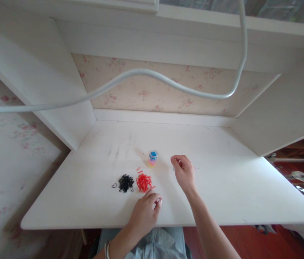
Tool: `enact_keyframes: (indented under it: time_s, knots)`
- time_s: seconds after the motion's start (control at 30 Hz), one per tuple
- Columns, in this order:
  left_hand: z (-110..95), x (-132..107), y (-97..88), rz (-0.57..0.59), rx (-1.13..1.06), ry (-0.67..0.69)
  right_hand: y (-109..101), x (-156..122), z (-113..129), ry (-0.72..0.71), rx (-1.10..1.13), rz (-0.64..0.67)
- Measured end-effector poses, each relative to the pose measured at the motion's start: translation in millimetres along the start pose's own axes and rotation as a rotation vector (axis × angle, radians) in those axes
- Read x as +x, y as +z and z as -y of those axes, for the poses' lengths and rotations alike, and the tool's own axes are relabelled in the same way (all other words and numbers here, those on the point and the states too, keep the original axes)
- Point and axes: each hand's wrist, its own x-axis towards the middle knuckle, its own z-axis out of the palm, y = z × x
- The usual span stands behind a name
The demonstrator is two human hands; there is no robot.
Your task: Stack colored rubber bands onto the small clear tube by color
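A pile of small red rubber bands lies on the white desk, with a pile of black rubber bands to its left. My left hand rests at the near edge of the red pile, fingers curled in; what they hold, if anything, is too small to see. Farther right, my right hand has thumb and fingertips pinched together, and any object between them cannot be made out. Between and beyond the hands stands a small clear jar with blue, pink and yellow contents. Tiny coloured bits show beside the right hand.
The white desk has panels on both sides and a floral back wall. A white cable or tube crosses in front of the upper view. One black band lies apart at the left, and a few red ones lie above their pile.
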Motion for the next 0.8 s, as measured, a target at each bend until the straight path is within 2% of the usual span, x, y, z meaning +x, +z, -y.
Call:
enact_keyframes:
  time_s: [0.17,0.27,0.43,0.57,0.8]
  knots:
    - [-9,22,-2.1,-0.005,0.153,0.012,-21,-24,-64,0.123,-0.29,0.058]
    - [-19,41,-1.7,-0.008,0.274,0.011,-24,-36,-84,0.105,-0.442,0.143]
    - [-38,77,8.2,0.04,0.433,0.003,-18,-43,-82,0.056,-0.568,0.127]
    - [-44,100,21.6,0.055,0.52,0.012,-20,-44,-78,0.029,-0.528,0.127]
    - [-45,113,34.5,0.064,0.528,0.029,-23,-46,-81,0.012,-0.481,0.138]
